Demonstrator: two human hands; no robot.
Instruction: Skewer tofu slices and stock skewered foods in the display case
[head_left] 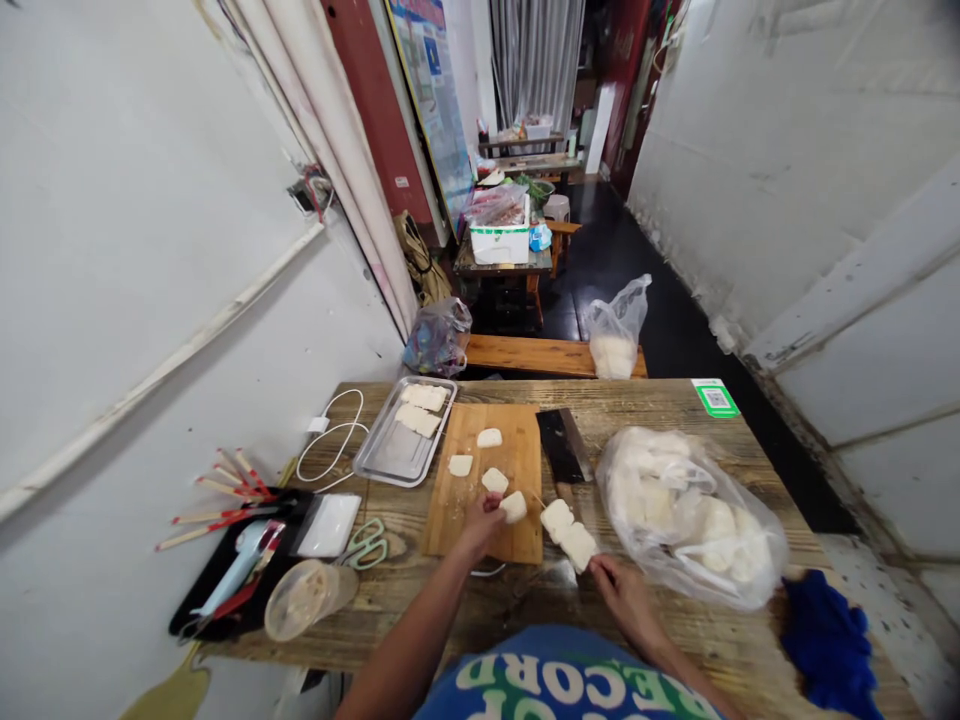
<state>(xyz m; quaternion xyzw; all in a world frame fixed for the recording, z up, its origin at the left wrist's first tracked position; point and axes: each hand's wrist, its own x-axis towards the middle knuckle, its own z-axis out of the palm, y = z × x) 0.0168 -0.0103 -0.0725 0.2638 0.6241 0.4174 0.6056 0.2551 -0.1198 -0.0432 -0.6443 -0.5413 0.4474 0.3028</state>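
Note:
My left hand (480,525) pinches a white slice of what looks like steamed bun (514,507) over the front of the wooden cutting board (444,520). Three more slices lie loose on the board, one of them a pale slice (495,481) right by my fingertips. In my right hand (621,590) is a skewer of slices (570,537), its thin tip pointing toward the board. Crumbs dot the board around the loose pieces. Filled skewers (421,408) rest in a clear plastic tray (379,465) at the board's left.
A cleaver (561,445) lies right of the board, beside a large plastic bag of buns (694,510). Scissors (367,545), a plastic cup (304,598) and a black tray (217,615) occupy the left. A blue cloth (829,640) sits at the right edge.

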